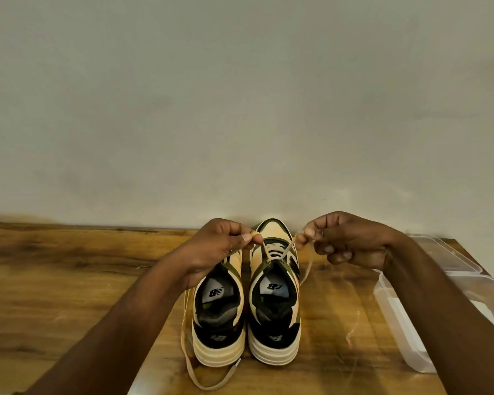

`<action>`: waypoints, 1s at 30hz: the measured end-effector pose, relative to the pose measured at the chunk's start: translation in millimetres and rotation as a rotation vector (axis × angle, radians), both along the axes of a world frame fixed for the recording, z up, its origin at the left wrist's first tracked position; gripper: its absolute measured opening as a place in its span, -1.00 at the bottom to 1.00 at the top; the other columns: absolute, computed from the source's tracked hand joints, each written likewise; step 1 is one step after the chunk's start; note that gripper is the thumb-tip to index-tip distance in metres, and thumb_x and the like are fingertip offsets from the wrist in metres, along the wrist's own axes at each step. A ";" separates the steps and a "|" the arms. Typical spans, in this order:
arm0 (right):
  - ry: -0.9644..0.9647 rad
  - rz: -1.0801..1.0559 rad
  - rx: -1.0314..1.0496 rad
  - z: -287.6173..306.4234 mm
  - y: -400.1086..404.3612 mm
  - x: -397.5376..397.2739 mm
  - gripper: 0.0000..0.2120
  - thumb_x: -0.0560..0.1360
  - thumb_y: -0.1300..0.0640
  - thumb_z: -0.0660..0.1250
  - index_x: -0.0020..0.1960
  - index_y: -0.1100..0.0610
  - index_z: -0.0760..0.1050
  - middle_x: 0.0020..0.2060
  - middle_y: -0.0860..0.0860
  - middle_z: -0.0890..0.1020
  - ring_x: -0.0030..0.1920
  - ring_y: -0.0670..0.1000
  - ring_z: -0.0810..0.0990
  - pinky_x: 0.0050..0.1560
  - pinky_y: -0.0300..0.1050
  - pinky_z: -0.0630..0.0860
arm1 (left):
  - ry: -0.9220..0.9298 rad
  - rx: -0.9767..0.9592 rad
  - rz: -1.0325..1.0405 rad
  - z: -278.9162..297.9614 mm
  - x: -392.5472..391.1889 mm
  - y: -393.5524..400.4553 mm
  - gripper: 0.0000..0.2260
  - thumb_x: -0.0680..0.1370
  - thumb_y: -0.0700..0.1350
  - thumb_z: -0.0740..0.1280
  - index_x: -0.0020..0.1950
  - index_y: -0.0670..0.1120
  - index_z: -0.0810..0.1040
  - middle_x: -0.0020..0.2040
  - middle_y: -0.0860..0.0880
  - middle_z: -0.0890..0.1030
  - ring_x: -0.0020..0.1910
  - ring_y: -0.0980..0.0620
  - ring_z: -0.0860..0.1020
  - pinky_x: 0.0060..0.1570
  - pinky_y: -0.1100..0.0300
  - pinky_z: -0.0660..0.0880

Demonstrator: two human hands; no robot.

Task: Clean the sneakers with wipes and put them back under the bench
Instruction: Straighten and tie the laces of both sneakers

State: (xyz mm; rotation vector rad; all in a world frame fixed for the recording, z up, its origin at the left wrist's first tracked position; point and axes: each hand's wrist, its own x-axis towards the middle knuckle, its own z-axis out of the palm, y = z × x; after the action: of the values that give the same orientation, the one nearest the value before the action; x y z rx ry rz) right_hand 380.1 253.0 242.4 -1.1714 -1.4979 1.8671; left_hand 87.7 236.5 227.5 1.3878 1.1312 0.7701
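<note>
Two cream, olive and black sneakers stand side by side on a wooden bench top (69,280), heels toward me. Over the right sneaker (274,295), my left hand (220,246) pinches one end of its lace (271,249) and my right hand (345,240) pinches the other end, pulling the two ends apart above the tongue. My left wrist covers the front of the left sneaker (218,317). A loose cream lace (200,377) from the left sneaker trails down its left side and loops on the wood in front of its heel.
A clear plastic container (399,329) lies at the right edge of the bench, partly under my right forearm, with its lid (445,258) behind it. A plain pale wall rises directly behind the bench.
</note>
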 end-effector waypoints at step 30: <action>0.046 -0.558 0.102 -24.4 0.1 -48.1 -0.84 0.42 0.24 0.55 0.01 0.19 0.74 -0.19 0.15 0.72 -0.38 -0.05 0.49 -0.48 -0.23 0.36 | 0.031 0.258 0.212 -8.2 55.2 5.9 -0.67 0.48 -0.19 0.59 0.16 -0.03 0.57 -0.16 0.01 0.77 -0.07 0.06 0.75 0.17 0.05 0.60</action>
State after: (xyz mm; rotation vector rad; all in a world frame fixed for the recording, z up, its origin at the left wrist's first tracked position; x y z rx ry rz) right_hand 332.0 253.1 218.0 -1.3187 -1.0778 1.4125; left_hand 142.9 242.5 219.4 1.5110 1.2502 1.0798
